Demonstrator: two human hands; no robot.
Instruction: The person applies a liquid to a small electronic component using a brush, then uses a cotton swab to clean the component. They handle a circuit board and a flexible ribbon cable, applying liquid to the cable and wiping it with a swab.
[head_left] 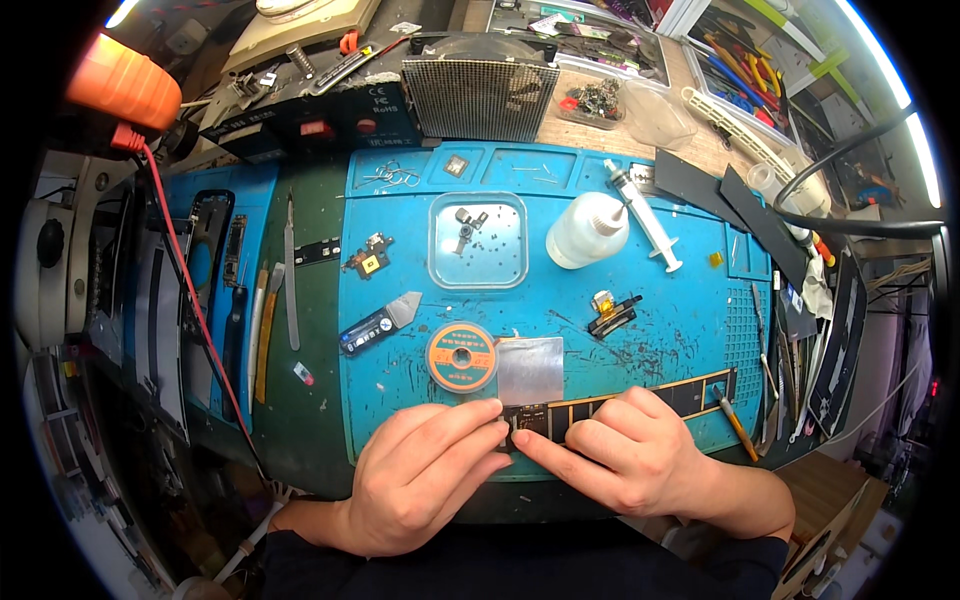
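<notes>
A small dark circuit board (530, 420) with gold contacts lies at the left end of a long dark strip with gold-edged sections (690, 398). My left hand (415, 485) is closed, its fingertips pressed together at the board's left edge. My right hand (632, 452) has its index fingertip on the board's near side. The other right fingers are curled over the strip, and what is under them is hidden. Just beyond the board lies a square silver metal plate (531, 370), beside a spool of wire (461, 358) with an orange and green label.
Farther back on the blue mat (400, 285) are a clear tray (478, 283) with tiny parts, a white squeeze bottle (588, 232) and a syringe (645, 220). A flex-cable part (613, 315) lies right of centre. A scalpel (291, 280) lies left; a fan filter (480, 98) stands behind.
</notes>
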